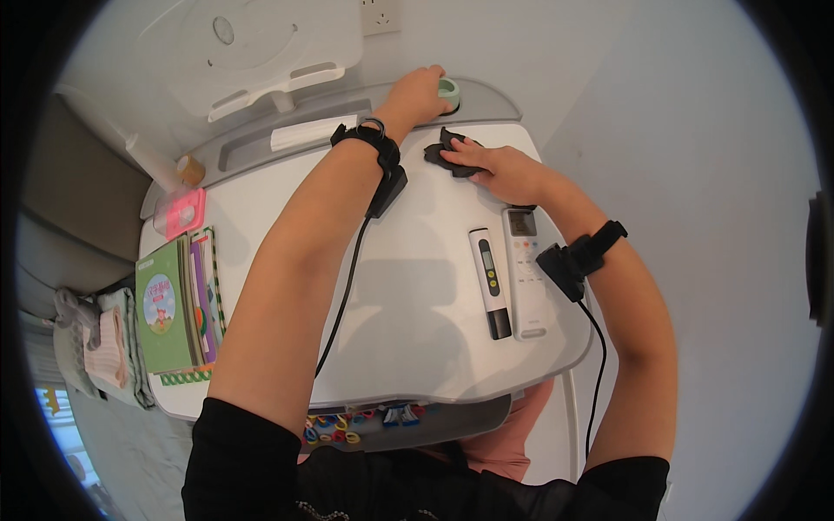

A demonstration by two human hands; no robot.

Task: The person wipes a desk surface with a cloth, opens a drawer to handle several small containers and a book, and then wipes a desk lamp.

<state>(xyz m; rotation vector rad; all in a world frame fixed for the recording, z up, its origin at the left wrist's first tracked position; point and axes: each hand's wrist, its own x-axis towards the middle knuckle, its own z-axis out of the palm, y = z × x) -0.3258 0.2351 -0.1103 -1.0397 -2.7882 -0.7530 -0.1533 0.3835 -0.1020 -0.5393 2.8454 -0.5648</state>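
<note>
My left hand (415,96) reaches to the far right of the desk's grey back ledge, its fingers around a pale green, rounded hollow object (449,90). Part of that object is hidden by the hand. My right hand (505,170) lies on a crumpled dark cloth (456,156), pressed to the white desktop (410,215) just in front of the ledge. Nearer to me, a white remote control (529,293) lies beside a pen-shaped digital meter (490,283) with a black cap. Both are below my right hand.
Books (159,306) are piled at the left edge, near a pink clear-lidded box (185,213) and a roll of tape (191,170). A folded white item (313,133) rests at the ledge tray. Cables trail from both wrist straps. An open drawer (456,426) holds colourful rings.
</note>
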